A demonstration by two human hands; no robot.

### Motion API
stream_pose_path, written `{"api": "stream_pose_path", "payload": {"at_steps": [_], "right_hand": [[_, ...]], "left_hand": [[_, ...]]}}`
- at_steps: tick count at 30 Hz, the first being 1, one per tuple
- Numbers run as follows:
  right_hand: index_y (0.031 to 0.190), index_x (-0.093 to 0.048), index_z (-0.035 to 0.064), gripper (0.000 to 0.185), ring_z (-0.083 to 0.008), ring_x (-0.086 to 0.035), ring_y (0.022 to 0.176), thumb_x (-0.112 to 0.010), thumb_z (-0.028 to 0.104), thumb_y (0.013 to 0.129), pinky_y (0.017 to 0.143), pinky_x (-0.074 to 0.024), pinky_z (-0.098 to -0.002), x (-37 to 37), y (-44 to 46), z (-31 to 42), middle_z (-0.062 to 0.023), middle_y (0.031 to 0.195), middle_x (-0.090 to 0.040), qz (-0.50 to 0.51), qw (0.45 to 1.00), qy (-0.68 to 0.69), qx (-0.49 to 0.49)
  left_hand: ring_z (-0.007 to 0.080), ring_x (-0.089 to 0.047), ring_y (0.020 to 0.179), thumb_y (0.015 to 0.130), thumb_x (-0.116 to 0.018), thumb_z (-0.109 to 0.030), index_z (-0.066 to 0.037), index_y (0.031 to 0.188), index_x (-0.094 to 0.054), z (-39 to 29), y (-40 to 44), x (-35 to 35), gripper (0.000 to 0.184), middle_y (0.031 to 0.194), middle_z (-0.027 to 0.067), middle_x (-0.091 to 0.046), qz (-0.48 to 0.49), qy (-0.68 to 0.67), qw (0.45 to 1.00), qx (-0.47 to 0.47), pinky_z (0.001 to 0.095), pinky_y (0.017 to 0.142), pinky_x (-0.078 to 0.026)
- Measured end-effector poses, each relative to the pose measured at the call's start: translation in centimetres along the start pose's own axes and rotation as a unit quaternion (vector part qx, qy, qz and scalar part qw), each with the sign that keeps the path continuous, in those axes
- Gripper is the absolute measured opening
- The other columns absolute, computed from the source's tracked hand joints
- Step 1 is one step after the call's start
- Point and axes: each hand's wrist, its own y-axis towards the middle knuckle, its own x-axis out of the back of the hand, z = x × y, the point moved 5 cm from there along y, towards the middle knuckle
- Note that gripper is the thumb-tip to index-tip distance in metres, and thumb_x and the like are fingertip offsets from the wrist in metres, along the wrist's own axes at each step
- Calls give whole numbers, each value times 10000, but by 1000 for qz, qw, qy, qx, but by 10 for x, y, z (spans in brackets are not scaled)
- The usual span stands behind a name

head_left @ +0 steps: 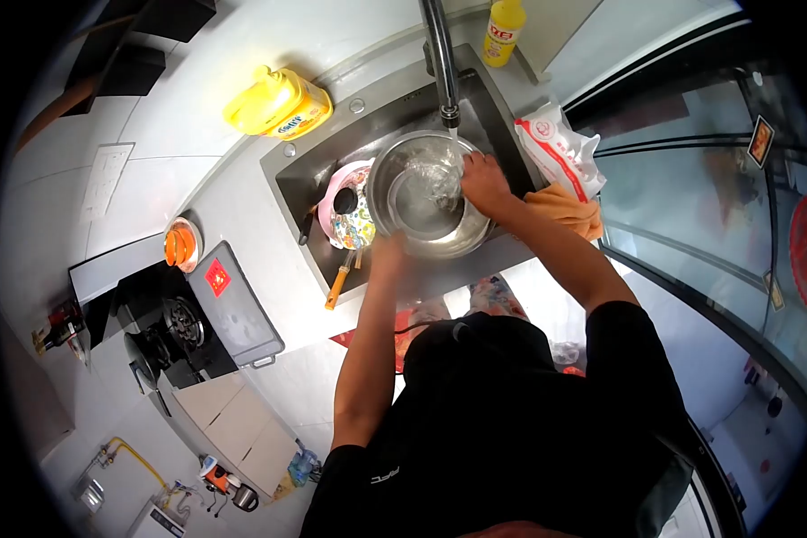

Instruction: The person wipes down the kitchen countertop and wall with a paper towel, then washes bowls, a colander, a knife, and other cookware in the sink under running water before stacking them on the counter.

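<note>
In the sink (307, 154) sits a large round metal basin (381, 184), with clear water churning in it under the running faucet (446, 90). My right hand (487, 186) is at the basin's right rim close to the water stream, its fingers curled over the edge. Motion smears my left hand (388, 254), which is at the near left rim of the basin; its fingers cannot be made out. Left of the basin lie a pink bowl (328, 199) and a colourful patterned item (357, 226) with a dark round part.
An orange-handled utensil (336, 289) lies over the sink's front left edge. Behind the sink stand a yellow jug (282, 106) and a yellow bottle (503, 34). To the right are a white-and-red bag (560, 148) and an orange cloth (569, 213). A grey board (238, 305) lies left.
</note>
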Motion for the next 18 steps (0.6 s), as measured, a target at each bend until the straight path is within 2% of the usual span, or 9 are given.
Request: {"api": "stream_pose_path", "payload": {"at_steps": [2, 3, 7, 9, 11, 12, 15, 17, 18], "right_hand": [[848, -715, 38, 208, -349, -645, 901, -614, 219, 830, 730, -549, -463, -12, 23, -11, -153, 947, -674, -6, 987, 83, -135], [965, -685, 80, 185, -383, -640, 873, -574, 206, 886, 743, -543, -472, -25, 31, -21, -172, 924, -633, 6, 888, 313, -337], [1046, -633, 108, 181, -402, -633, 858, -596, 186, 886, 773, -537, -468, -41, 77, 11, -181, 928, -612, -30, 897, 285, -338], [1002, -617, 90, 185, -389, -632, 887, -656, 153, 832, 795, -522, -458, -39, 84, 33, -164, 935, -628, -170, 823, 437, -321], [960, -623, 80, 181, -372, -624, 926, -679, 88, 788, 805, -496, -461, -33, 85, 64, -154, 998, -617, -130, 791, 545, -246], [965, -627, 79, 186, -370, -622, 937, -672, 73, 785, 802, -492, -461, -14, 80, 76, -148, 1035, -610, -87, 772, 602, -184], [1069, -622, 95, 283, -358, -636, 950, -641, 37, 792, 834, -514, -455, 10, 74, 86, -138, 1163, -579, -39, 843, 534, -48], [1111, -609, 107, 322, -359, -640, 960, -618, 25, 800, 845, -523, -461, 8, 83, 75, -132, 1186, -563, -44, 884, 462, -64], [1154, -596, 119, 362, -360, -644, 969, -595, 13, 808, 857, -533, -467, 3, 91, 66, -125, 1208, -547, -51, 917, 388, -81]], "left_hand": [[236, -672, 845, 867, -548, -142, -46, 1170, -538, 13, 4, 0, 318, 1009, 97, -636, 20, -22, 999, 14, 415, 686, -607], [245, -666, 837, 883, -559, -146, -51, 1022, -557, 8, -2, 0, 169, 983, 93, -635, 14, 4, 1000, 24, 419, 720, -608], [245, -656, 827, 887, -581, -126, -56, 962, -549, 16, 6, -13, 108, 949, 90, -625, 55, -62, 993, 83, 433, 714, -596], [245, -657, 833, 885, -581, -118, -54, 969, -552, 25, 15, -16, 109, 942, 91, -622, 53, -59, 993, 87, 433, 720, -592], [246, -657, 840, 883, -581, -111, -53, 976, -555, 45, 24, -12, 112, 934, 92, -619, 50, -59, 992, 95, 433, 725, -589], [243, -655, 831, 880, -584, -105, -50, 987, -558, 51, 32, -8, 123, 927, 87, -615, 98, -38, 994, 5, 428, 729, -589], [236, -648, 813, 871, -590, -100, -45, 989, -567, 59, 41, -8, 132, 910, 79, -611, 150, -14, 984, -96, 418, 726, -589], [233, -645, 803, 867, -595, -101, -41, 981, -573, 53, 41, -12, 131, 902, 76, -611, 158, -4, 981, -110, 411, 720, -588], [233, -641, 792, 865, -596, -100, -37, 967, -578, 34, 25, -22, 122, 901, 79, -615, 121, -78, 990, 12, 410, 715, -588]]}}
